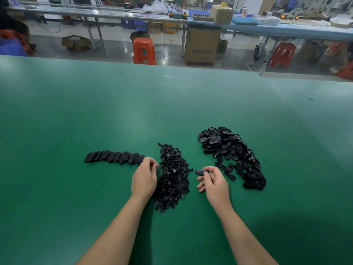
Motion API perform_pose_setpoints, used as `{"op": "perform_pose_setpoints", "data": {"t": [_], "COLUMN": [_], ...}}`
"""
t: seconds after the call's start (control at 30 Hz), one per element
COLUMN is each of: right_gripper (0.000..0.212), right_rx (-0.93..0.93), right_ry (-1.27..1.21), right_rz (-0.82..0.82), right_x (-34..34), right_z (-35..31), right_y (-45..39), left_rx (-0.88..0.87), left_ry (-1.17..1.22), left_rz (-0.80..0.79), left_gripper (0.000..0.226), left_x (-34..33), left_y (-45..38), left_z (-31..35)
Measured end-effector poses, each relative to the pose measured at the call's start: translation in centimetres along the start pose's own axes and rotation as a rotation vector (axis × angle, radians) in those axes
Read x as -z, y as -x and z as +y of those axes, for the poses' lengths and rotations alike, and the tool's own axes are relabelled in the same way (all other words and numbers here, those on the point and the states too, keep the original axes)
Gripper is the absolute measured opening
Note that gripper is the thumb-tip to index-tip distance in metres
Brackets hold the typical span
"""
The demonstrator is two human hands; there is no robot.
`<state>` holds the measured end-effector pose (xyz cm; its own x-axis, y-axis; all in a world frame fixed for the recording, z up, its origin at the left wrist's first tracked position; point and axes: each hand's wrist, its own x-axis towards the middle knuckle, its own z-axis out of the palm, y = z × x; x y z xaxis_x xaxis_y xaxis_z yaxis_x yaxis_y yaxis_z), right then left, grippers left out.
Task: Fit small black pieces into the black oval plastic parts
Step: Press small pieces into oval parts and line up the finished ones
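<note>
Right hand (214, 181) pinching an oval part (201, 172); left hand (145, 176) curled by the small pieces (173, 178), contents unclear. Could grab two pieces, jamming the fit.

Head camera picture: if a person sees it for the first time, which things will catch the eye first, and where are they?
Against the green table, two black heaps stand out: a pile of small pieces in the middle between the hands, and a pile of oval parts to its right. A neat overlapping row of oval parts lies to the left, by the left hand, while the right hand pinches one oval part.
</note>
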<state>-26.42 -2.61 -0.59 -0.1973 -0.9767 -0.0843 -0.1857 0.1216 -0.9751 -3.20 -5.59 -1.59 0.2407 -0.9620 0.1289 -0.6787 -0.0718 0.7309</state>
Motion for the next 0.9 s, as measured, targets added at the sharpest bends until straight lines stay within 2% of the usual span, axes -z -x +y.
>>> {"op": "perform_pose_setpoints", "data": {"t": [0.3,0.47,0.6,0.77,0.9], "right_gripper": [0.018,0.014,0.019,0.018,0.021], "right_rx": [0.022,0.045,0.045,0.043,0.048], "right_ry": [0.030,0.082,0.095,0.067,0.040], "right_rz": [0.034,0.010,-0.016,-0.031,-0.025], "right_x": [-0.3,-0.3,-0.2,-0.2,-0.2], "right_z": [0.2,0.0,-0.3,-0.2,-0.3], "right_y": [-0.1,-0.1,0.1,0.1,0.0], "left_rx": [0.057,0.136,0.228,0.244,0.231], "left_ry": [0.121,0.346,0.497,0.633,0.564], "left_rz": [-0.061,-0.039,-0.044,-0.163,-0.248], "left_gripper": [0.021,0.024,0.020,0.012,0.012], "left_x": [0.7,1.4,1.9,0.8,-1.2], "left_y": [-0.4,-0.7,-0.8,-0.2,0.4], "left_z": [0.0,0.7,2.0,5.3,7.6]}}
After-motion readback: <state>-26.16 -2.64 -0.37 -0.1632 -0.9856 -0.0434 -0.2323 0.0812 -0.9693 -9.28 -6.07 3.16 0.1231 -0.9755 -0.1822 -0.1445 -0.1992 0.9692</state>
